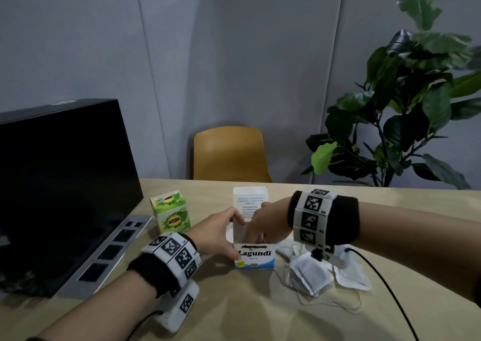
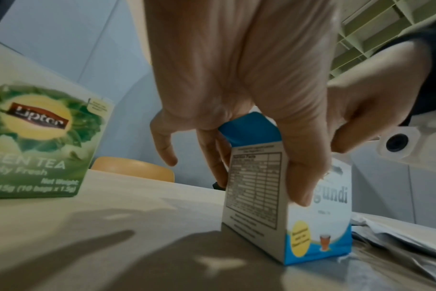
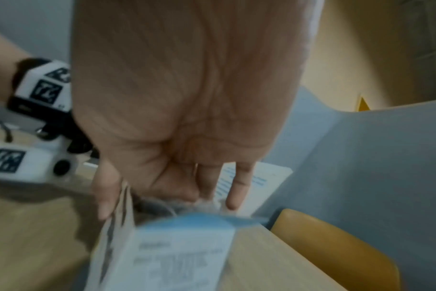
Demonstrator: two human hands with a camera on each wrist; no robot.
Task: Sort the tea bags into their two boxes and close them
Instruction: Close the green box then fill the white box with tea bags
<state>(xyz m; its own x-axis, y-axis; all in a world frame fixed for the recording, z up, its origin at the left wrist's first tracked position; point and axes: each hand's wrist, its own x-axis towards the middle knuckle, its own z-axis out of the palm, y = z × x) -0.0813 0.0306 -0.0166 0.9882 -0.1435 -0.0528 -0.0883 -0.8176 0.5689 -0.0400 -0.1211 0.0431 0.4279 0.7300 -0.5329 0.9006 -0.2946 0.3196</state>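
While the left hand grips the upright Lagundi box, the right hand reaches into its open top, fingers hidden; loose bags lie just right.

- Both forearms are bare, with no sleeves.
- Left wrist, lower left of the head view: black band with white square-coded tags and a white camera block on a black cable.
- Right wrist, right of centre: the same black band, tags and cable.
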